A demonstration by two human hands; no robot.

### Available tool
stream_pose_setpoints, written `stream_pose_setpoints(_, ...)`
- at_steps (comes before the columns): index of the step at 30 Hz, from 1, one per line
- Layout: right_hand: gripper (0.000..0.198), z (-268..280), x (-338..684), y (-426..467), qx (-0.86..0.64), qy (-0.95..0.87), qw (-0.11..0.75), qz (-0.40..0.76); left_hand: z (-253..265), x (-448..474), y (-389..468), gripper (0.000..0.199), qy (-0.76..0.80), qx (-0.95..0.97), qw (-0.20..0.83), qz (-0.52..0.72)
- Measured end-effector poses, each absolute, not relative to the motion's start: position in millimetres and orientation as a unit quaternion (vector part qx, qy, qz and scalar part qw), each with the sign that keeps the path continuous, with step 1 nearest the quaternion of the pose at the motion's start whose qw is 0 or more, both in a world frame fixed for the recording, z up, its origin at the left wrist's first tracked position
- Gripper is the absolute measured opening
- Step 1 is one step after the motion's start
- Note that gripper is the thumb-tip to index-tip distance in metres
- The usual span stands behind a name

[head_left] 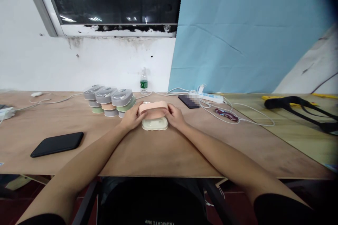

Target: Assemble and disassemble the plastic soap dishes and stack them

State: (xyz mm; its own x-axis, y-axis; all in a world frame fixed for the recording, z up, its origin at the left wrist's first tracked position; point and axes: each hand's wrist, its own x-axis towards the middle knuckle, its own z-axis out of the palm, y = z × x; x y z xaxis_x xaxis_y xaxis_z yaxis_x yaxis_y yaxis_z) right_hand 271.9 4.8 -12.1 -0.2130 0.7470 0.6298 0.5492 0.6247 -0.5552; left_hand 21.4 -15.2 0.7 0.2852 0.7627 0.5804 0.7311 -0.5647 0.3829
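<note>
Between my two hands is a peach-coloured plastic piece with a wavy edge (153, 109), tilted up. My left hand (132, 116) grips its left end, fingers behind and thumb along the front. At the opposite end, my right hand (174, 115) holds it the same way. Just below and in front of it, a cream-coloured shallow tray (155, 124) with rounded corners lies on the table. Whether the two pieces touch I cannot tell. To the left of my left hand stand several stacked containers (121, 97) with grey lids and green, peach and grey bodies.
A black phone-like slab (57, 144) lies at the left on the brown table (158, 158). Behind stand a water bottle (144, 81) and a white power strip (210, 96) with trailing cables. A dark phone (189, 101), a maroon object (226, 114) and black straps (295, 107) are to the right.
</note>
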Motion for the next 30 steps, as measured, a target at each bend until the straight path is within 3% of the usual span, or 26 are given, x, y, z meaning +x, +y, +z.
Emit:
stream_pose_setpoints(3, 0.050, -13, 273, 10, -0.451, -0.762, 0.451, 0.116, 7, 25, -22, 0.067, 0.520, 0.779, 0.035, 0.348)
stream_pose_setpoints(6, 0.057, -14, 278, 17, -0.498, -0.769, 0.372, 0.152, 8, 28, -22, 0.053, 0.546, 0.786, 0.045, 0.286)
stream_pose_setpoints(11, 0.045, -12, 282, 27, -0.527, -0.794, 0.223, 0.204, -1, 25, -11, 0.054, 0.557, 0.809, 0.110, 0.152)
stream_pose_setpoints(15, 0.045, -8, 284, 30, -0.518, -0.791, 0.210, 0.248, -6, 23, -6, 0.055, 0.535, 0.818, 0.127, 0.168)
stream_pose_setpoints(21, 0.045, -3, 292, 28, -0.548, -0.753, 0.117, 0.345, -12, 30, -7, 0.057, 0.529, 0.810, 0.125, 0.221)
stream_pose_setpoints(25, 0.047, -8, 294, 28, -0.554, -0.761, 0.123, 0.315, -17, 35, -2, 0.064, 0.537, 0.801, 0.090, 0.249)
stream_pose_setpoints(30, 0.051, -18, 293, 32, -0.557, -0.787, 0.186, 0.189, -20, 36, 17, 0.082, 0.561, 0.789, 0.089, 0.236)
